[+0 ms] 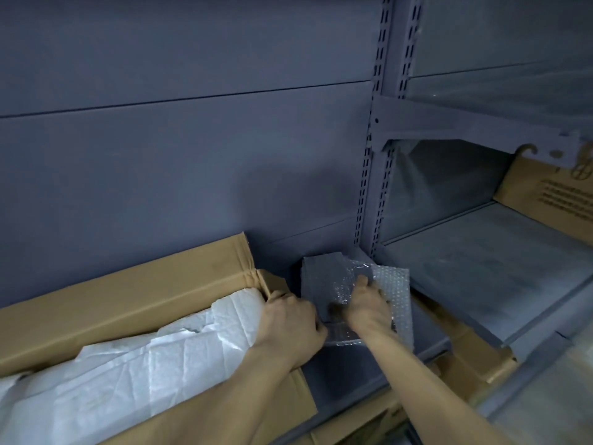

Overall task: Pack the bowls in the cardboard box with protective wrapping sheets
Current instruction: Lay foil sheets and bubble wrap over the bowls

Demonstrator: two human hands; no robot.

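Right hand (369, 303) lies at 5 o'clock on a sheet of bubble wrap (393, 292), fingers curled into the clear, dimpled plastic and gripping it. Left hand (290, 322), just beside it at 6 o'clock, rests on the corner of the open cardboard box (128, 293); whether its fingers grip anything I cannot tell. Crumpled white wrapping paper (128, 364) fills the box, whose long axis runs from 8 o'clock toward 2 o'clock. Under the bubble wrap sits a dark grey flat stack (321, 277). Beyond, at 3 o'clock, grey metal shelves (481, 268) offer open room.
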